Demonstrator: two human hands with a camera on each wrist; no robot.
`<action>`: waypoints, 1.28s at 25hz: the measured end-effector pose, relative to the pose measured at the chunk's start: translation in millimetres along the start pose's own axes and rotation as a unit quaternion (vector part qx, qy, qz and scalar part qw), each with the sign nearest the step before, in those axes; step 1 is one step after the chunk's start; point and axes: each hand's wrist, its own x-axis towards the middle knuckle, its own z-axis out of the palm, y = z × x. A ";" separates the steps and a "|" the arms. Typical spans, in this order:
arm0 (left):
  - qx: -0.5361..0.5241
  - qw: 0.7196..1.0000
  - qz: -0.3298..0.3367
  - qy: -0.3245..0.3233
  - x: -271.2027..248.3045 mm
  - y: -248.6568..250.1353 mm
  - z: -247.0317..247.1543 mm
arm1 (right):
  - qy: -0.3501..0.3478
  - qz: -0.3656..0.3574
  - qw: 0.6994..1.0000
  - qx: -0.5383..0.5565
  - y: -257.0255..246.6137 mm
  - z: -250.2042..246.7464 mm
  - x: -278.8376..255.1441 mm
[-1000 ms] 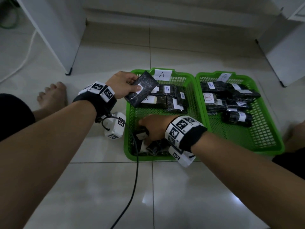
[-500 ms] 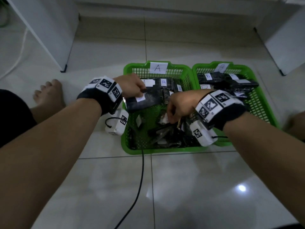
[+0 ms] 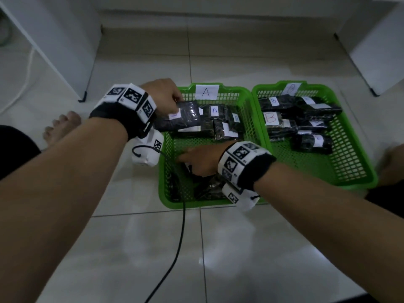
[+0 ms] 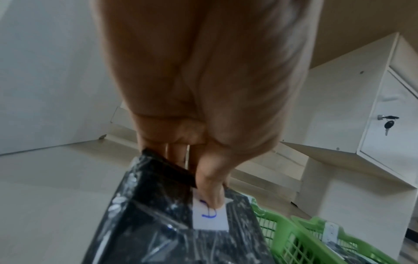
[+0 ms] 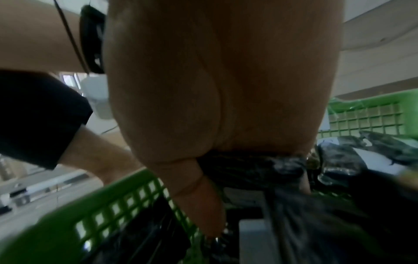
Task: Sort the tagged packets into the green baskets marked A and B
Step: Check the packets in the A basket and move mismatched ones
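Two green baskets stand side by side on the floor: basket A (image 3: 163, 171) on the left and basket B (image 3: 369, 176) on the right. Each has a paper letter label on its far wall and holds black tagged packets. My left hand (image 3: 166, 95) grips a black packet (image 3: 185, 121) over basket A's far left corner. Its thumb (image 4: 210, 187) presses on the white tag (image 4: 209, 219), which bears a blue letter. My right hand (image 3: 199, 159) reaches down into a loose pile of packets (image 3: 207, 189) at basket A's near end. Its thumb (image 5: 203, 205) sticks out straight and its fingers are hidden.
White cabinets stand at the far left (image 3: 54, 40) and the far right (image 3: 376, 40). A black cable (image 3: 179, 248) runs from my left wrist across the near tiles. My bare foot (image 3: 63, 125) lies left of basket A. My knee (image 3: 391, 162) is beside basket B.
My right hand rose from the near pile to the middle of basket A and has come back down to the pile. My left hand still holds its packet, now lower.
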 end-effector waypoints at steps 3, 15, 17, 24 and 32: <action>-0.011 1.000 0.005 -0.003 0.8 2.2 11.0 | 0.009 0.032 0.999 -0.039 -0.7 10.9 6.6; 0.016 0.994 0.044 -0.100 5.6 22.2 48.3 | 0.018 0.121 0.992 -0.010 54.3 -20.2 -34.7; 0.050 0.992 0.060 -0.103 2.6 30.6 60.5 | 0.022 0.134 0.991 -0.009 65.8 -19.4 -35.9; 0.124 0.983 0.114 -0.075 -5.1 35.1 61.0 | 0.011 0.172 0.984 -0.031 73.9 -14.3 -18.3; 0.171 0.937 0.063 -0.297 -0.7 43.8 77.6 | -0.021 0.172 0.984 -0.037 68.3 -13.5 -20.5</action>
